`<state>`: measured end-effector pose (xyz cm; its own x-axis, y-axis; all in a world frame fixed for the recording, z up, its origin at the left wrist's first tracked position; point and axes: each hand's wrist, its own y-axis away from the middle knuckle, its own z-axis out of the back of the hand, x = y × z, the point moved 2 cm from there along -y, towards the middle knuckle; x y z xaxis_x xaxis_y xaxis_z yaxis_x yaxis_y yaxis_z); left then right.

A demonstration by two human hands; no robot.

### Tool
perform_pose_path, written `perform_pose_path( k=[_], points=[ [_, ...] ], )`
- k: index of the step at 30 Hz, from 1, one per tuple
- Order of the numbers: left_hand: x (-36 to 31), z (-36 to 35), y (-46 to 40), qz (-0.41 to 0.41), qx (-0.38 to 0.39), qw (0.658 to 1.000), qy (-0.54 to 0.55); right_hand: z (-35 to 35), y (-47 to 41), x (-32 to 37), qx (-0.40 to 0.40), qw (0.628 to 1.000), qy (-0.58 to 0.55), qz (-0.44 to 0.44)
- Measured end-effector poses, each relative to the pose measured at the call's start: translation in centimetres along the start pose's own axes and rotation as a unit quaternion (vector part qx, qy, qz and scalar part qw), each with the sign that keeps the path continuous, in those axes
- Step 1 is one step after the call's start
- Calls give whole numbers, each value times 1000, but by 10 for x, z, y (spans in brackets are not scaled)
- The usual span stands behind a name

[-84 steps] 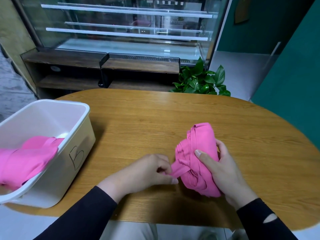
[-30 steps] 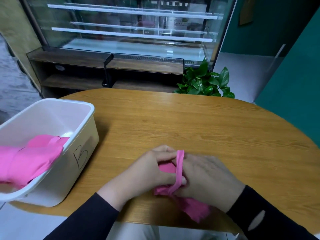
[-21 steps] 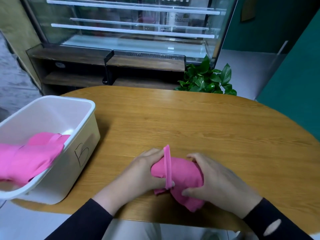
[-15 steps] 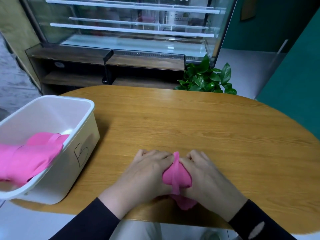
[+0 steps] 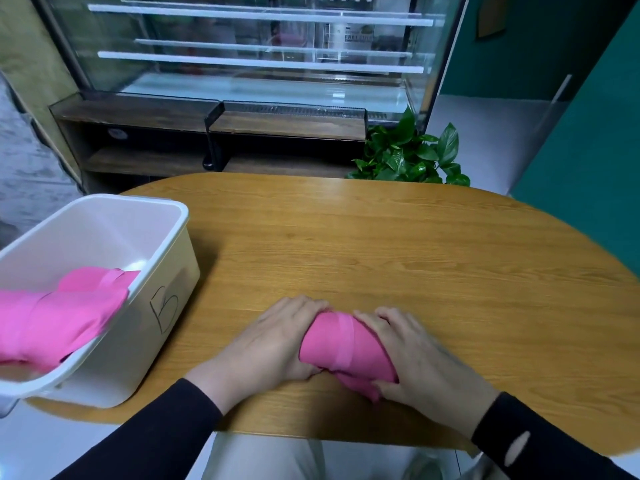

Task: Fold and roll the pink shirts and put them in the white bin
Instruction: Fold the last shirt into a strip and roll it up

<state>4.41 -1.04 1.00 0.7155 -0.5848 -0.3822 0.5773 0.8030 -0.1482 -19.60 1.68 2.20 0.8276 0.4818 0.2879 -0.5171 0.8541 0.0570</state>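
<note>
A rolled pink shirt lies on the wooden table near its front edge, with a pink band wrapped round its middle. My left hand grips its left end, fingers curled over the top. My right hand grips its right side, thumb under the lower tip. The white bin, marked with a handwritten letter, stands at the table's left edge. Another pink shirt lies in it and hangs over its near rim.
Past the table's far edge stand a glass display case on a dark wooden shelf unit and a green potted plant. A teal wall runs along the right. The table's far and right parts show bare wood.
The strip that my left hand held upright now lies wrapped flat round the roll. My hands have spread apart, showing more of the roll between them.
</note>
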Motion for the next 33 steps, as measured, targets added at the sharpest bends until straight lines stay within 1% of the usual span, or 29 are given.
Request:
perform_pose_path(
  k=[3, 5, 6, 7, 10, 13, 15, 18, 19, 20, 22, 24, 25, 26, 27, 28, 29, 30, 31, 32, 33],
  points=[
    [6, -3, 4, -4, -26, 1000, 12, -1, -1, -2, -48, 998, 26, 24],
    [9, -6, 4, 16, -18, 1000, 10, -6, 0, -6, -96, 995, 17, 27],
    [12, -8, 5, 33, -10, 999, 11, -11, 0, -9, -105, 994, 2, 20],
    [15, -10, 4, 52, -6, 999, 14, -15, 1, -12, -107, 994, -12, 7],
    [28, -12, 5, 89, 17, 995, 40, -27, 1, -22, -68, 994, -76, -33],
    [38, -13, 5, 80, 26, 994, 65, -28, 0, -24, -51, 994, -93, -42],
    [42, -14, 6, 58, 6, 996, 69, -23, -1, -21, -58, 994, -80, -39],
    [40, -12, 9, 62, -57, 993, 87, -17, -3, -17, -128, 992, -10, -7],
    [38, -10, 10, 72, -79, 990, 91, -16, -5, -16, -139, 990, 12, 4],
    [37, -11, 11, 77, -91, 989, 88, -16, -5, -16, -136, 990, 27, 6],
    [39, -12, 10, 91, -89, 988, 91, -18, -7, -16, -118, 992, 48, -4],
    [43, -12, 10, 118, -89, 983, 106, -18, -4, -16, -78, 996, 53, 5],
    [47, -11, 12, 136, -103, 977, 129, -16, -3, -14, -56, 997, 56, 21],
    [49, -11, 14, 161, -128, 963, 173, -15, 1, -14, -31, 997, 56, 31],
    [48, -9, 17, 182, -165, 939, 242, -14, 3, -14, 0, 999, 43, 22],
    [47, -9, 20, 194, -194, 910, 309, -10, 5, -11, 14, 1000, 26, 12],
    [43, -9, 21, 194, -202, 893, 351, -6, 4, -8, 26, 1000, 3, -8],
    [38, -10, 20, 190, -182, 899, 350, -4, 1, -5, 10, 1000, -10, -18],
    [32, -14, 18, 181, -142, 918, 323, -2, -2, -4, -8, 1000, -16, -20],
    [28, -18, 16, 178, -108, 939, 273, 4, -6, 0, -21, 999, -21, -15],
    [27, -22, 13, 182, -92, 951, 230, 11, -12, 2, -27, 999, -24, -20]
  ],
)
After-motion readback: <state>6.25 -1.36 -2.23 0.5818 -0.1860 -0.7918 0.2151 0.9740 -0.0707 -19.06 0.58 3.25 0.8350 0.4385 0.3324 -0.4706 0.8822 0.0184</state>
